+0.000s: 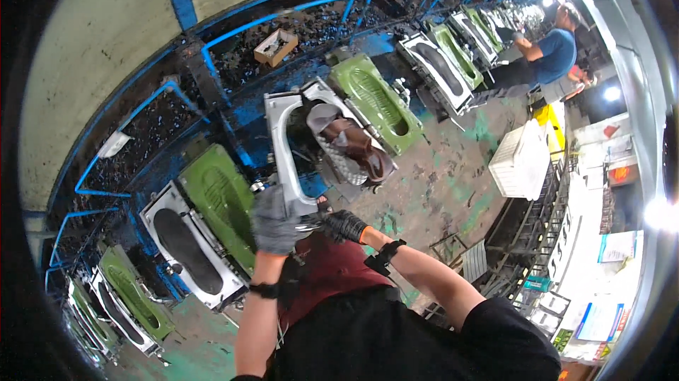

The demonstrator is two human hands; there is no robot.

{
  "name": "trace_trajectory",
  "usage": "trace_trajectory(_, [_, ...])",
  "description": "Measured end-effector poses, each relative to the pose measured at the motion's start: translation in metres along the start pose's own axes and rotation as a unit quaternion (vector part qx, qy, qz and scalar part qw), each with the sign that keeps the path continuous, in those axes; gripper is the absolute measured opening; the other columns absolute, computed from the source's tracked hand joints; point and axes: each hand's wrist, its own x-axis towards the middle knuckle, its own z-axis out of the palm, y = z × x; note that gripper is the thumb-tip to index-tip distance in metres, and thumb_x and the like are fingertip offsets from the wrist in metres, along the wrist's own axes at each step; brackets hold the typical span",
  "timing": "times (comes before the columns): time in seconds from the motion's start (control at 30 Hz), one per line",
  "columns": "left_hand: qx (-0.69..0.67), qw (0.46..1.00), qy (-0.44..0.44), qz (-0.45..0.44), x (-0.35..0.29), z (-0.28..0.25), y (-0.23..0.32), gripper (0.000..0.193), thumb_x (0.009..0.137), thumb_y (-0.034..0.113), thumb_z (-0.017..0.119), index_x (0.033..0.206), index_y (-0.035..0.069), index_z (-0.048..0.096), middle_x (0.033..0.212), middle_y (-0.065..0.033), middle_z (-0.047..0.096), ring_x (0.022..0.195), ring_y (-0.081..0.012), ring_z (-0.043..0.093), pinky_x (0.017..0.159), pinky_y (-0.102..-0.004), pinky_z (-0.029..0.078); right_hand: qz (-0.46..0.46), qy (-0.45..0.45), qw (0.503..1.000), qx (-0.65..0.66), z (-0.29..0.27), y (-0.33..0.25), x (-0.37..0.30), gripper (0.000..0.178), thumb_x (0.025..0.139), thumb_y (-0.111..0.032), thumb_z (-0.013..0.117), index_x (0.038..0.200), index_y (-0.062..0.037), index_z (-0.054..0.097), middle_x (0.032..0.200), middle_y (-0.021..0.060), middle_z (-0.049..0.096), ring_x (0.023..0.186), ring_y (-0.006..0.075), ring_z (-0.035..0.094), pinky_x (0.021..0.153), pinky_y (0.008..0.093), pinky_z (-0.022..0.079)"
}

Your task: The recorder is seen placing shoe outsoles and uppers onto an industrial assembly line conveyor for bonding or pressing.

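In front of me a silver mould frame (pixel 281 137) stands opened, and a brown shoe upper (pixel 353 142) on a grey form lies tilted across it. Its green mould half (pixel 375 102) leans open to the far right. My left hand (pixel 274 222), in a grey glove, is at the frame's near corner, its fingers smeared by motion. Closed and gloved in dark grey, my right hand (pixel 344 226) is just beside a small shiny metal part (pixel 309 225) between the two hands. What its fingers grip is hidden.
Another green mould half (pixel 219 194) and a silver mould with a dark sole-shaped insert (pixel 187 250) stand close on the left. Blue rails (pixel 283 12) run behind the row. A white crate (pixel 520 160) is on the right; a person in blue (pixel 555 56) stands farther along.
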Motion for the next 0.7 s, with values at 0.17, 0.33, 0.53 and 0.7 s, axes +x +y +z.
trace_trajectory(0.17, [0.118,0.949,-0.222,0.188,0.074,0.155,0.086,0.031,0.091,0.019,0.059,0.119,0.007,0.066,0.13,-0.0148,0.062,0.112,-0.0353,0.06,0.096,-0.0464,0.05,0.085,0.028,0.955,-0.283,-0.159,-0.038,-0.026,0.051,0.095,-0.031,0.06,0.138,-0.0043,0.056,0.131,0.0318,0.058,0.116,0.0418,0.061,0.093,0.0521,0.05])
trace_trajectory(0.33, [0.111,0.91,-0.386,0.106,0.093,0.21,0.112,0.029,0.092,0.018,0.058,0.117,0.008,0.067,0.124,-0.018,0.063,0.105,-0.0366,0.062,0.093,-0.0478,0.051,-0.168,0.332,0.887,-0.273,-0.239,-0.009,0.019,0.05,0.084,-0.025,0.072,0.129,-0.0083,0.061,0.118,0.0296,0.062,0.103,0.0473,0.062,0.085,0.0546,0.051])
trace_trajectory(0.53, [0.191,0.891,-0.411,-0.006,0.107,0.239,0.124,0.032,0.09,0.014,0.055,0.119,0.004,0.065,0.119,-0.0209,0.065,0.103,-0.0345,0.068,0.088,-0.0448,0.055,-0.302,-0.019,0.93,-0.211,-0.299,-0.021,0.053,0.056,0.079,-0.028,0.079,0.126,-0.0058,0.059,0.099,0.0251,0.065,0.092,0.0475,0.062,0.081,0.0534,0.051])
trace_trajectory(0.7, [0.07,0.927,-0.369,0.014,0.119,0.219,0.149,0.024,0.085,0.02,0.064,0.104,0.005,0.067,0.106,-0.0188,0.067,0.096,-0.037,0.068,0.085,-0.0472,0.055,-0.201,-0.013,0.938,-0.282,-0.298,-0.042,0.059,0.03,0.086,-0.02,0.072,0.11,-0.003,0.067,0.093,0.0249,0.07,0.085,0.0381,0.071,0.07,0.046,0.053])
